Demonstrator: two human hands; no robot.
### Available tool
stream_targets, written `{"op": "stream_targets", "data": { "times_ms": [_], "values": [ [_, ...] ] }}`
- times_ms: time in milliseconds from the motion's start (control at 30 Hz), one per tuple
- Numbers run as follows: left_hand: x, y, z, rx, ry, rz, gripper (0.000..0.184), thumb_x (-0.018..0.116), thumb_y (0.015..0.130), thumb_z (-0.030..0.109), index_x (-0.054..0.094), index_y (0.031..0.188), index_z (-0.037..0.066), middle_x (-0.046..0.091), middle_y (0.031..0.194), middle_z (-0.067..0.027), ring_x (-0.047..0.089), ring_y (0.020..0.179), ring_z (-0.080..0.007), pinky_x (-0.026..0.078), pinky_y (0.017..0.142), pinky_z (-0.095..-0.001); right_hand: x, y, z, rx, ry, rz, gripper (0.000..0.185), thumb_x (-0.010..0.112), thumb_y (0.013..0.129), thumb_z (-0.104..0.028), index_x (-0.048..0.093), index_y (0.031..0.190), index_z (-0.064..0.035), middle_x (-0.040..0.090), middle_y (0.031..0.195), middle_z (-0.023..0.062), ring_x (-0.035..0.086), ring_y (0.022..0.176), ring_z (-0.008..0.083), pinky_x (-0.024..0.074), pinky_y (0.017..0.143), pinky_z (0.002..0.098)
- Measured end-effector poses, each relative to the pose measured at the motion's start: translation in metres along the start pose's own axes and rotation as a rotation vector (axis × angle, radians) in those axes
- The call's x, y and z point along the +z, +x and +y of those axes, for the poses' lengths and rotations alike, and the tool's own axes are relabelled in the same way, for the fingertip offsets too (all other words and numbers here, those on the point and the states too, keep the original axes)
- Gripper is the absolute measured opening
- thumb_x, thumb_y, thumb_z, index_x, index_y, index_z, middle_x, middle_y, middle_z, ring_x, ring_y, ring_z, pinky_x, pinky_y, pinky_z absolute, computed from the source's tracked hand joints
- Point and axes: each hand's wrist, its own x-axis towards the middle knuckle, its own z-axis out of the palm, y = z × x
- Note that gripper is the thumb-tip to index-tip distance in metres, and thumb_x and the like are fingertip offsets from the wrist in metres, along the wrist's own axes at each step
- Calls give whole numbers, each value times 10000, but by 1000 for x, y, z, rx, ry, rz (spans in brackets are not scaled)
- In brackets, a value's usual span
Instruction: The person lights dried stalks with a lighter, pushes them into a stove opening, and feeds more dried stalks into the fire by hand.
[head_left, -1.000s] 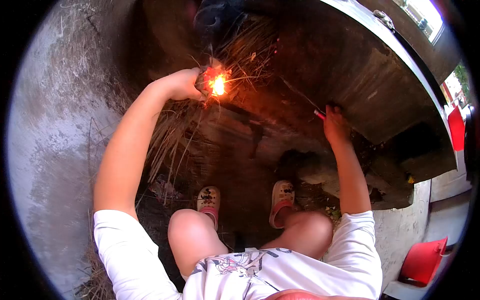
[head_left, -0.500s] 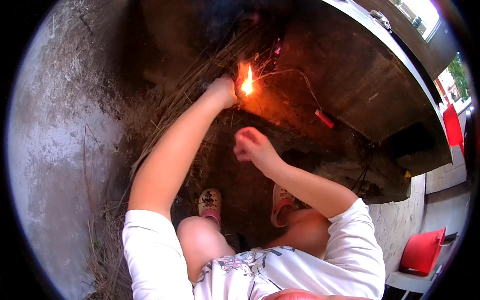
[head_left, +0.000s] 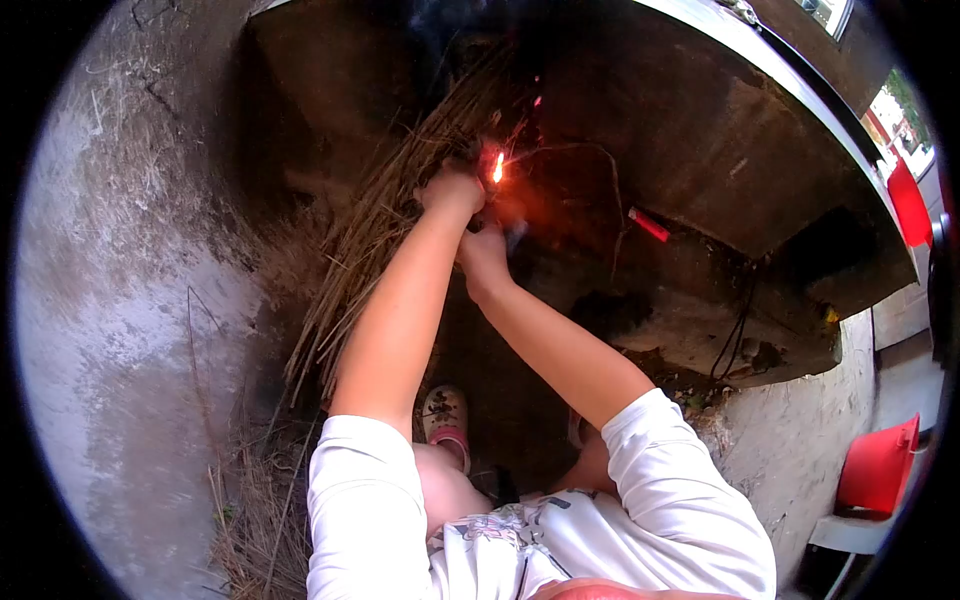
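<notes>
A bundle of dry straw runs diagonally beside my left forearm, up to the dark hollow of the stove. My left hand is closed round the straw near its upper part. A small flame burns just right of that hand. Close below the flame is my right hand, its fingers hidden by the hand itself and by haze. A red lighter lies on the ledge to the right, touched by neither hand. A thin bent stalk arches between the flame and the lighter.
The stove's pale rim curves across the upper right. A red bucket stands on a light stool at the lower right. Loose straw lies at the lower left, beside the stained wall. My shoe is below my arms.
My right hand has let go of the lighter and moved left, up beside my left hand. The flame has moved right and shrunk, and more of the straw bundle shows.
</notes>
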Motion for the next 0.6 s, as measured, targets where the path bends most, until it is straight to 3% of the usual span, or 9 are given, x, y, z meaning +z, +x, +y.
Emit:
{"op": "stream_targets", "data": {
  "times_ms": [33,133,233,267,333,400,500,533,600],
  "values": [
    [-3,-1,2,-5,27,-57,580,584,790,295,391,1276,44,470,1278,-144,467,1169,-314,380,956,-415,1,4,1,11,-22,33,656,653,766,-212,314,1284,2,422,1255,146,355,1203,249,299,973,368],
    [-7,-6,11,4,41,-42,587,606,776,317,406,1294,127,468,1292,-96,460,1177,-310,386,949,-415,-7,32,26,-84,-44,52,664,665,736,-184,339,1278,18,360,1311,179,268,1262,272,262,996,378],
    [-20,-19,15,25,-27,-31,593,628,753,385,454,1271,155,494,1266,-93,482,1156,-285,402,927,-395,-9,43,24,-189,-324,-16,588,660,710,-154,420,1216,28,412,1270,211,356,1211,305,305,967,388],
    [-18,-11,11,29,-18,-29,593,628,753,385,454,1271,155,494,1266,-93,482,1156,-285,402,927,-395,-6,37,9,-102,-276,62,536,647,711,-154,453,1174,33,445,1236,217,410,1155,311,343,928,390],
    [-7,14,-3,356,-150,-40,588,623,740,447,514,1217,120,523,1221,-128,501,1126,-269,414,905,-379,-2,33,-5,-15,-221,142,485,635,712,-154,485,1132,38,479,1201,224,465,1100,317,380,889,391],
    [-5,17,-8,392,-173,-25,572,615,744,462,538,1188,109,528,1209,-144,504,1116,-272,413,902,-373,3,38,-9,-77,-596,208,443,634,715,-164,500,1083,42,540,1102,208,530,995,292,427,797,385],
    [-23,-11,4,418,-183,-5,553,569,772,491,561,1160,98,524,1207,-159,498,1117,-283,403,912,-368,-1,33,-26,18,-519,97,389,584,769,-170,494,1094,24,536,1092,169,529,983,252,432,779,367],
    [-31,-26,13,411,-166,-3,549,532,795,506,560,1161,97,516,1217,-160,488,1128,-291,393,924,-369,-4,54,0,18,-518,96,389,584,769,-170,494,1094,24,536,1092,169,529,983,252,432,779,367],
    [-35,-33,22,322,-121,-43,571,468,819,530,553,1169,86,506,1224,-171,478,1139,-302,384,935,-374,-14,117,80,-92,1199,-73,244,420,829,-105,560,995,8,607,962,149,586,893,271,433,776,379]
  ]
}}
